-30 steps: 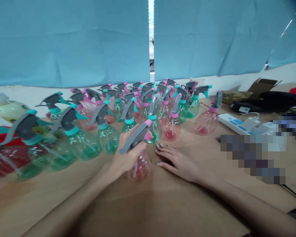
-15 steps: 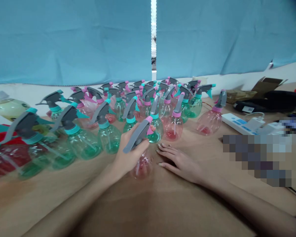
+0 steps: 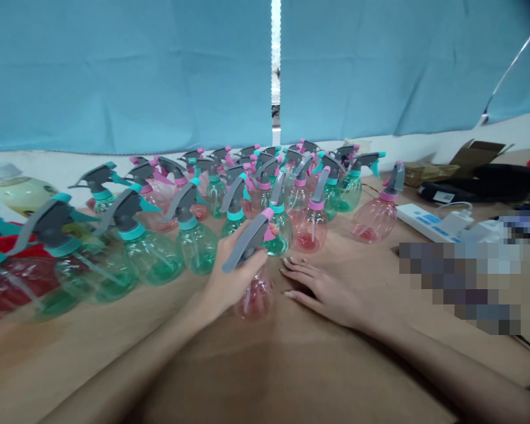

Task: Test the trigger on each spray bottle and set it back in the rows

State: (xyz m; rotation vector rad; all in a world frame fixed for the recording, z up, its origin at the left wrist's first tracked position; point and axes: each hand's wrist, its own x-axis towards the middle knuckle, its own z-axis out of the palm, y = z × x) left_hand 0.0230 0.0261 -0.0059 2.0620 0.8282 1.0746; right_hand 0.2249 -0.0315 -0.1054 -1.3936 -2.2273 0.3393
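Note:
My left hand (image 3: 236, 268) is wrapped round the neck of a pink spray bottle (image 3: 255, 297), just under its grey trigger head with a pink nozzle. The bottle stands upright on the table, and the fingers hide its collar. My right hand (image 3: 320, 288) lies palm down on the tabletop to the right of that bottle, fingers stretched out and holding nothing. Just behind the hands stand a green spray bottle (image 3: 279, 232) with a turquoise collar and another pink spray bottle (image 3: 311, 232).
Several more green spray bottles (image 3: 152, 259) and pink ones crowd the back and left of the wooden table (image 3: 256, 377). To the right are a lone pink bottle (image 3: 373, 221), a white power strip (image 3: 426, 221) with plugs, a black case (image 3: 481, 182) and an open cardboard box (image 3: 477, 156).
The view has shifted very slightly. Both hands and the held spray bottle stay in nearly the same place.

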